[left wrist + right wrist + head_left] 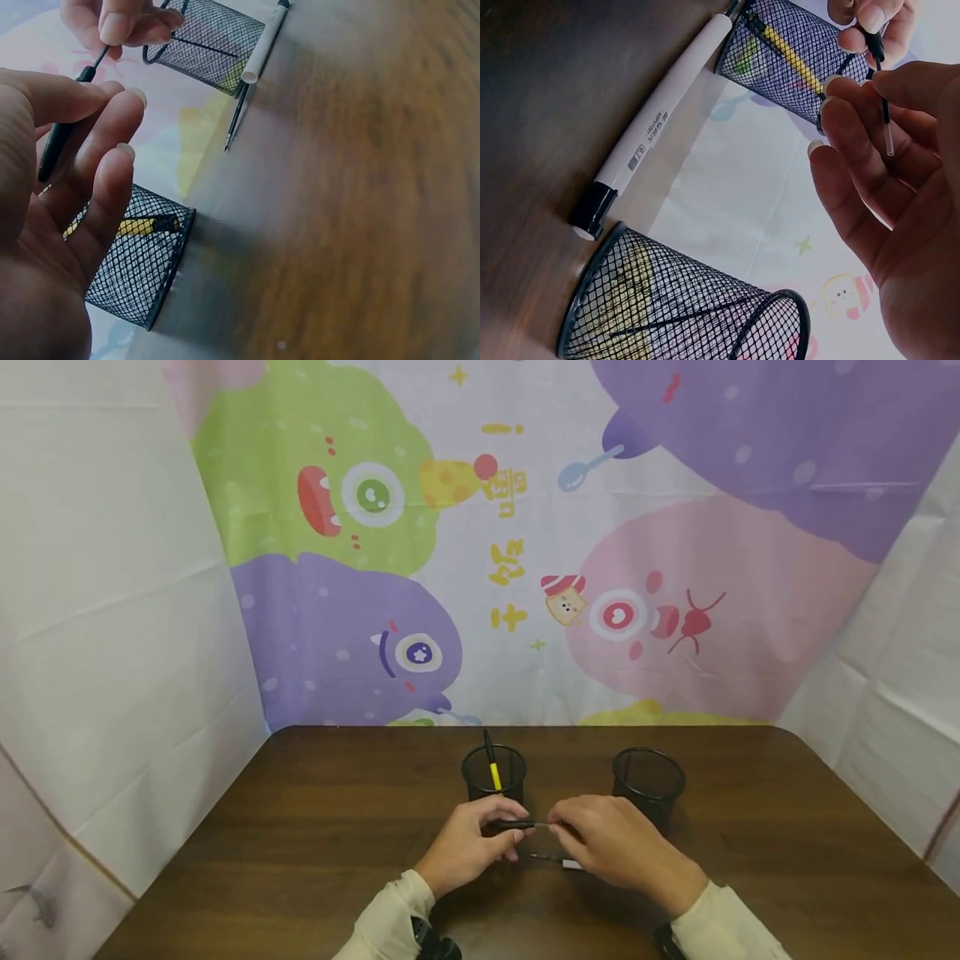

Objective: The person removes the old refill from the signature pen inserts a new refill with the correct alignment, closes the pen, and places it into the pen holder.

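My left hand [467, 845] holds a tapered black pen part [58, 146] between thumb and fingers. From its end runs a thin pen refill [886, 124] with a clear tail, pinched between the thumb and forefinger of my right hand [618, 843]. Both hands meet above the table, in front of the two cups. Below them on the table lies a white pen barrel [660, 105] with a black end and small printing. Beside the barrel's open end is a thin dark piece with a pointed metal tip [234, 124]. The right hand partly covers the barrel in the head view.
Behind the left hand stands a black mesh cup [514, 787] with a yellow and black pen [493, 770] in it. Another mesh cup [651, 795] is behind the right hand. A cartoon-printed cloth [517, 677] hangs at the table's [345, 802] back edge.
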Demonstrator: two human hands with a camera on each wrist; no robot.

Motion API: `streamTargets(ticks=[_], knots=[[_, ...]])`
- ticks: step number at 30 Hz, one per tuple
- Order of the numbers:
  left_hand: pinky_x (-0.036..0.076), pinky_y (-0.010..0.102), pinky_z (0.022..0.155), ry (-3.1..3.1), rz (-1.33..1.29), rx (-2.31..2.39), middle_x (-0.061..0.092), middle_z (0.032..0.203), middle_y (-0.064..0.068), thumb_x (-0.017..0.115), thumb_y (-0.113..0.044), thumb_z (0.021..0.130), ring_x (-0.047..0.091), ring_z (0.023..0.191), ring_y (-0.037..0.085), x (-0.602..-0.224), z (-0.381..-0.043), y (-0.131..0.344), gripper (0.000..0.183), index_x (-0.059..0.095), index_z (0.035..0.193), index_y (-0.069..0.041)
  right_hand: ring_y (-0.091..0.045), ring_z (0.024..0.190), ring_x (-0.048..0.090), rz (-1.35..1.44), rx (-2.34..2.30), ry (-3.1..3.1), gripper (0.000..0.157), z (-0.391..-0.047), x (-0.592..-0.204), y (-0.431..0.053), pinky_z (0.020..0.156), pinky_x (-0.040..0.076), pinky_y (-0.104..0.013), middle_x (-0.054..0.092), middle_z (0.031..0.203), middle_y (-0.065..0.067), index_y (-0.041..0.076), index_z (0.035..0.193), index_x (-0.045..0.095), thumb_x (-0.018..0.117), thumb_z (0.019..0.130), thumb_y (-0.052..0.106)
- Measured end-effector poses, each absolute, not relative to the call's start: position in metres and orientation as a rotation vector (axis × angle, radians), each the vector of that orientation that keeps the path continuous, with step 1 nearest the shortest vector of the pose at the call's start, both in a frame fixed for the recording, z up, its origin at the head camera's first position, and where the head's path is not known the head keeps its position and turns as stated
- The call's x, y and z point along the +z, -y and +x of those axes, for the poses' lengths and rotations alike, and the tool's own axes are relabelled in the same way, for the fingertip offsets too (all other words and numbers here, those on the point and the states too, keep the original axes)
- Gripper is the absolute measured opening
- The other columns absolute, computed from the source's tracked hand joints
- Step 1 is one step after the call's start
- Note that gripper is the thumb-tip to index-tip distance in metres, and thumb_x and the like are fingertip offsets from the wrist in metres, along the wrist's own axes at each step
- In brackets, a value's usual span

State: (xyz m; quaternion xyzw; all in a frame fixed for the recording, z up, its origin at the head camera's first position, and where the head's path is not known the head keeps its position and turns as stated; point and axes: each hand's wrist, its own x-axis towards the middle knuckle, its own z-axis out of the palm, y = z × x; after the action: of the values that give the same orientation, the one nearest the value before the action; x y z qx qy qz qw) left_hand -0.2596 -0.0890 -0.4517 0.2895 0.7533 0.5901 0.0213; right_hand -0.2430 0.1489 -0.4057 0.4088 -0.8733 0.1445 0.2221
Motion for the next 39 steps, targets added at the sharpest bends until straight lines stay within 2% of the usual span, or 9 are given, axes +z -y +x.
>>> streamTargets(ticks=[8,17,27,30,39], knots=[[0.06,0.034,0.066,-2.333,0.891,1.84,0.075,0.097,0.005,0.071,-0.008,0.094,0.07,0.069,0.019,-0.452,-0.259,0.088,0.013,0.071,0.107,-0.011,0.0,0.071,0.06,1.144,0.411,2.411,0.005,-0.242,-0.406,-0.148,0.061,0.053,-0.024,0.07,0.086,0.009,0.013,0.095,0.074,0.069,0.094,0.015],[0.059,0.031,0.064,-2.348,0.876,1.824,0.074,0.092,0.004,0.072,-0.012,0.094,0.07,0.068,0.017,-0.453,-0.258,0.088,0.013,0.072,0.107,-0.013,0.003,0.068,0.058,1.167,0.441,2.414,0.005,-0.24,-0.407,-0.145,0.059,0.052,-0.021,0.07,0.085,0.009,0.012,0.094,0.074,0.069,0.094,0.014],[0.06,0.038,0.066,-2.375,0.861,1.777,0.074,0.09,0.006,0.069,-0.003,0.094,0.07,0.068,0.019,-0.435,-0.246,0.083,0.014,0.072,0.107,-0.005,0.005,0.063,0.05,1.17,0.437,2.446,0.006,-0.239,-0.408,-0.143,0.057,0.049,-0.021,0.066,0.081,0.012,0.014,0.094,0.074,0.068,0.095,0.016],[0.06,0.04,0.066,-2.37,0.86,1.776,0.074,0.09,0.003,0.07,-0.005,0.094,0.07,0.068,0.017,-0.44,-0.25,0.084,0.014,0.072,0.107,-0.008,0.004,0.063,0.05,1.164,0.428,2.448,0.007,-0.238,-0.408,-0.143,0.058,0.05,-0.022,0.065,0.081,0.012,0.014,0.094,0.074,0.069,0.095,0.018],[0.057,0.027,0.064,-2.379,0.859,1.748,0.075,0.091,0.003,0.071,-0.007,0.093,0.07,0.068,0.018,-0.444,-0.253,0.085,0.017,0.073,0.11,-0.006,0.004,0.065,0.051,1.175,0.414,2.431,0.005,-0.238,-0.407,-0.141,0.059,0.051,-0.022,0.065,0.081,0.012,0.014,0.094,0.074,0.069,0.095,0.016]])
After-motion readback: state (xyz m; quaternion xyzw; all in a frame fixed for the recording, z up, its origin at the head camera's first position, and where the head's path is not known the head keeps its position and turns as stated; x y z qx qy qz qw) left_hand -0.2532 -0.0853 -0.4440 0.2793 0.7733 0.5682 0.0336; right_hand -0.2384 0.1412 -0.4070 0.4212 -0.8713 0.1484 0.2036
